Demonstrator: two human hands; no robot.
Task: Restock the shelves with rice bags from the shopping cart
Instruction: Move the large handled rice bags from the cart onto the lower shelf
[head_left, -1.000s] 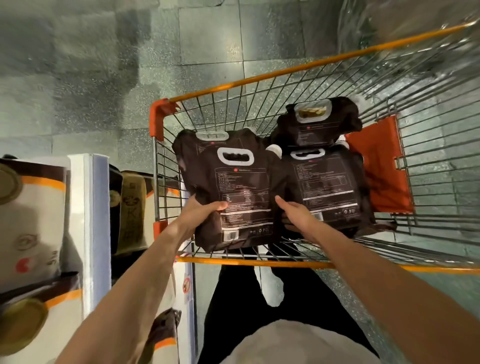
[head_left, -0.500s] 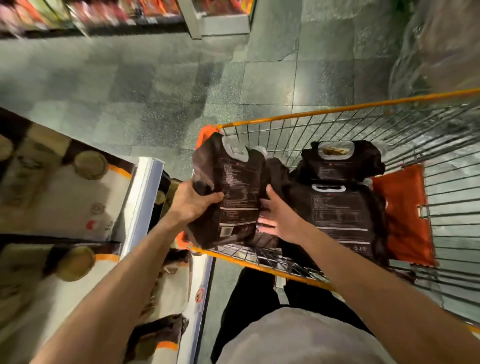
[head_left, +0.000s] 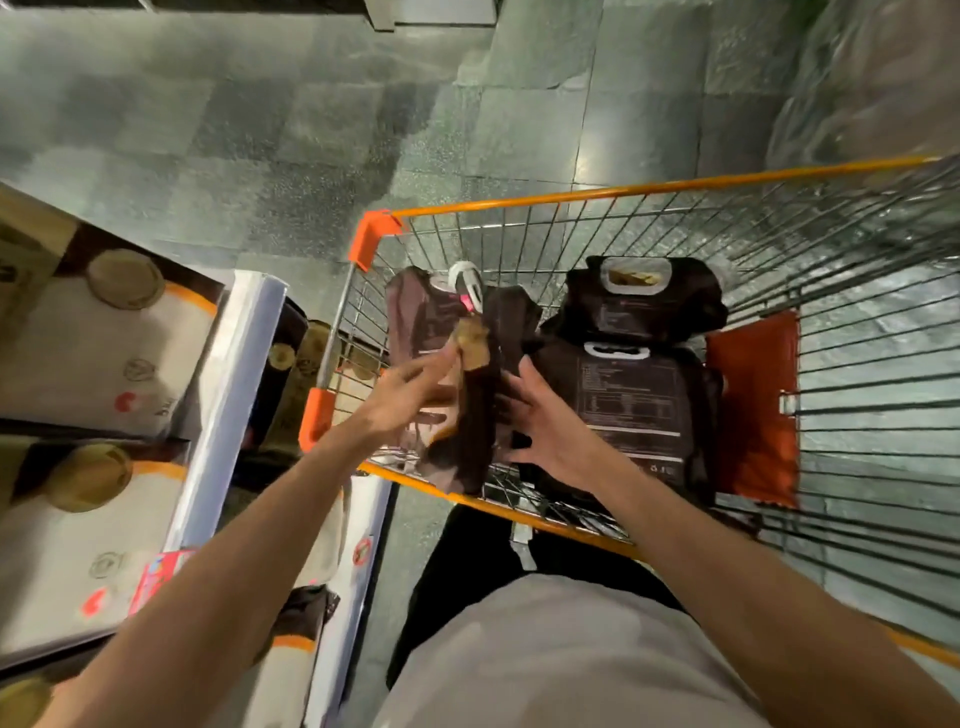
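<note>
My left hand (head_left: 410, 402) grips rice bag (head_left: 470, 431) edge-on, likely to clear cart (head_left: 623, 191); right hand (head_left: 553, 434) fingers wide, steadying it.

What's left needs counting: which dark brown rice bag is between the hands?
The leftmost dark brown rice bag, edge-on between left hand and right hand; others lie label-up.

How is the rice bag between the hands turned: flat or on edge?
On edge. The rice bag shows its narrow side; the bag beside it shows its printed face.
</note>
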